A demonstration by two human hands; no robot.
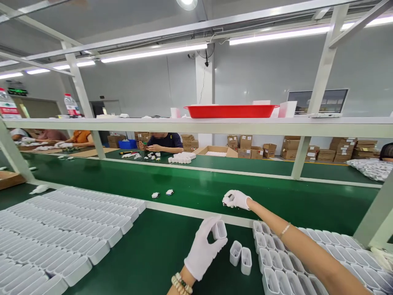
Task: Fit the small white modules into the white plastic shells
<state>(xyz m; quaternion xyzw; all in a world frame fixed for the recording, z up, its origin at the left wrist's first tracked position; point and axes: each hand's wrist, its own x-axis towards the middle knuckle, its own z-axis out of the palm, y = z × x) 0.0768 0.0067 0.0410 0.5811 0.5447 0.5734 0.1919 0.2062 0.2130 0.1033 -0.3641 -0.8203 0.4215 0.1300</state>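
Holding a white shell [219, 230], left hand [203, 250]; right hand [237, 199] (gloved) grips a part [226, 200].

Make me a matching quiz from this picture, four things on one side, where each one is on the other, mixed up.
Things:
1. left hand
2. right hand
3. red tray
4. two loose white shells

Places:
A. on the top shelf
B. standing on the green mat beside the left hand
C. out on the green belt, on a small white part
D. holding one white shell above the mat

Pairs: 1-D, 2-C, 3-A, 4-B
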